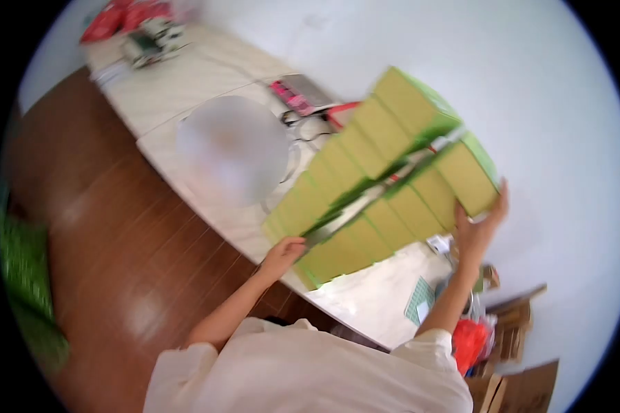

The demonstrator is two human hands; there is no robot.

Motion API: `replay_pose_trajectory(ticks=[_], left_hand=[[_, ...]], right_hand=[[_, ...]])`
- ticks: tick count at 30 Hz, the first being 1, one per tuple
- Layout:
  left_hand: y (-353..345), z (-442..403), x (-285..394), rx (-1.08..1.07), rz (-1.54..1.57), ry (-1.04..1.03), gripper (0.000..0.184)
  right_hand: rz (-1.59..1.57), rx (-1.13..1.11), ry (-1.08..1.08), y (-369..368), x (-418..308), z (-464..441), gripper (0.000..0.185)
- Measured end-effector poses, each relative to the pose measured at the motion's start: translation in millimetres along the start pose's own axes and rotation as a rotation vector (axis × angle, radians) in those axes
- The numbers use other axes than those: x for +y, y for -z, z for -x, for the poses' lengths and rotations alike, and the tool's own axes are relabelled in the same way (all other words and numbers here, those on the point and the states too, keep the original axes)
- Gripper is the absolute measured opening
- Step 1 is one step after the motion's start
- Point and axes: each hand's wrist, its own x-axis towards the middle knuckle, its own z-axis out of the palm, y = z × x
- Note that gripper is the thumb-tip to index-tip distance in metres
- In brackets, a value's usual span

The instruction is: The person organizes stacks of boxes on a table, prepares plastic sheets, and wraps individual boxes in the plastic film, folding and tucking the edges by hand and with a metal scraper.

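Two rows of boxes fill my head view, above the table, by the wall; I cannot tell whether they rest fully on it. My right hand grasps the end box, thumb and fingers around its corner. My left hand curls at the near end of the white strip between the rows (blur hides whether I pinch it). As I judge it, the lining-up is done; the gap remains open, its closing left.
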Motion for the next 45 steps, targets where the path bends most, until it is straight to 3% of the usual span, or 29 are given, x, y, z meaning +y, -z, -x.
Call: replay_pose_trajectory(ticks=[4,6,10,12,15,16,19,24,28,31,33,34,36,37,39,40,42,44,45], left_hand=[[-7.5,-2.8,24.3,-0.049,-0.051,-0.007,0.030],[-16.3,3.2,52.6,0.025,-0.011,0.035,0.030],[-43.0,5.4,114.2,-0.063,0.077,0.024,0.032],[-55.4,2.7,149.8,-0.319,0.292,0.022,0.054],[-75.3,3.3,187.7,-0.322,0.400,-0.086,0.070],[-69.5,-2.2,197.3,-0.448,0.560,0.074,0.076],[-83.6,22.9,241.3,-0.297,0.779,0.155,0.072],[-62.6,28.5,204.2,-0.354,0.751,-0.068,0.071],[-36.8,43.3,179.8,-0.354,0.688,-0.286,0.070],[-5.7,59.1,168.4,-0.284,0.642,-0.453,0.069],[23.0,78.0,161.4,-0.164,0.642,-0.521,0.068],[37.9,93.8,155.3,-0.059,0.663,-0.527,0.067],[61.2,124.5,142.9,0.223,0.727,-0.527,0.064],[56.6,140.9,148.6,0.450,0.732,-0.462,0.067],[72.5,171.2,134.9,0.574,0.687,-0.435,0.069],[78.4,185.2,126.9,0.657,0.634,-0.382,0.071],[81.8,201.5,113.6,0.832,0.552,-0.328,0.074],[84.2,211.3,101.9,0.989,0.416,-0.255,0.075],[86.9,212.9,99.1,1.013,0.372,-0.257,0.074]], right_hand=[[-0.034,0.019,0.077,6.3,-4.7,-15.0,0.077],[-0.029,0.043,0.095,14.8,-4.7,-14.6,0.075],[-0.100,0.071,0.222,38.7,-18.9,-4.9,0.064],[-0.109,0.146,0.355,50.2,-30.0,9.9,0.056],[-0.256,0.211,0.729,51.9,-40.3,43.5,0.048],[-0.352,0.259,0.855,47.5,-48.1,51.2,0.047],[-0.549,0.292,1.008,37.3,-73.8,82.7,0.045],[-0.706,0.264,1.173,25.7,-92.7,121.4,0.043],[-0.609,0.461,1.102,8.3,-119.5,134.3,0.048],[-0.872,0.298,0.967,-8.8,-132.0,147.6,0.054],[-1.371,-0.324,0.562,-15.3,-137.4,160.8,0.059],[-1.402,-0.332,0.580,-23.9,-139.3,158.8,0.059],[-1.678,-0.691,0.185,-46.8,-144.9,150.3,0.070],[-1.701,-0.720,0.215,-57.0,-152.2,149.5,0.070],[-2.042,-1.161,-0.267,-75.1,-176.9,154.1,0.076],[-2.054,-1.209,-0.238,-82.5,-190.9,161.0,0.076],[-1.998,-1.583,-0.357,-94.6,-226.3,174.5,0.089],[-1.865,-1.535,-0.078,-99.6,-263.4,185.3,0.095],[-1.793,-1.571,-0.100,-99.3,-280.1,185.2,0.092]])
